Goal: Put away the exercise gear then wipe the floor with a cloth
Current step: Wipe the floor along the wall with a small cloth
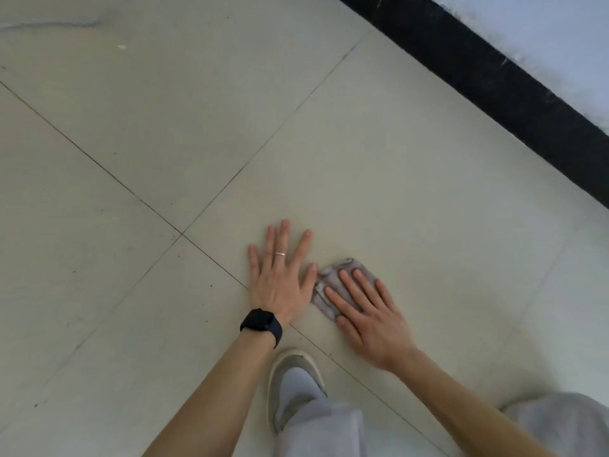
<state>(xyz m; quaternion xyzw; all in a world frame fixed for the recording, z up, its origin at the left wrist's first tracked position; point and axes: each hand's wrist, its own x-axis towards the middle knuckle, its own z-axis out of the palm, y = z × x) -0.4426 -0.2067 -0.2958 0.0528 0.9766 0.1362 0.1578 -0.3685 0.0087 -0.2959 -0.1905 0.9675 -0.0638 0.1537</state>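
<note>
A small grey cloth [324, 300] lies flat on the pale tiled floor [379, 179]. My right hand [369, 311] presses down on it with the fingers spread, covering most of it. My left hand [280, 275] rests flat on the bare tile just left of the cloth, fingers apart, its thumb touching the cloth's edge. It wears a ring and a black watch on the wrist. No exercise gear is in view.
A black skirting strip [494, 80] runs diagonally along the white wall at the upper right. My grey shoe [293, 380] and light trouser legs sit below the hands. Dark tile joints cross left of the hands.
</note>
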